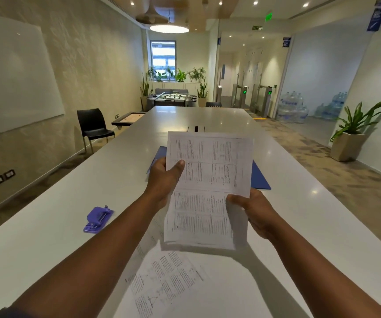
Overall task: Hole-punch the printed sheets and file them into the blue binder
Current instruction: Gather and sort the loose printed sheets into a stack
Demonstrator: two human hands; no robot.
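Note:
Both my hands hold a small stack of printed sheets (210, 180) upright above the white table (58, 203). My left hand (164, 180) grips the stack's left edge, thumb on the front. My right hand (253, 210) pinches its lower right edge. Behind the sheets the blue binder (259, 177) lies flat on the table, mostly hidden by the paper. A purple hole punch (97, 218) rests on the table to the left of my left forearm. More printed sheets (164, 283) lie loose on the table below my hands.
The long white table runs away from me toward a foosball table (172, 98) and plants. A black chair (93, 127) stands at the left wall. A potted plant (352, 136) and stacked water bottles (292, 109) are on the right.

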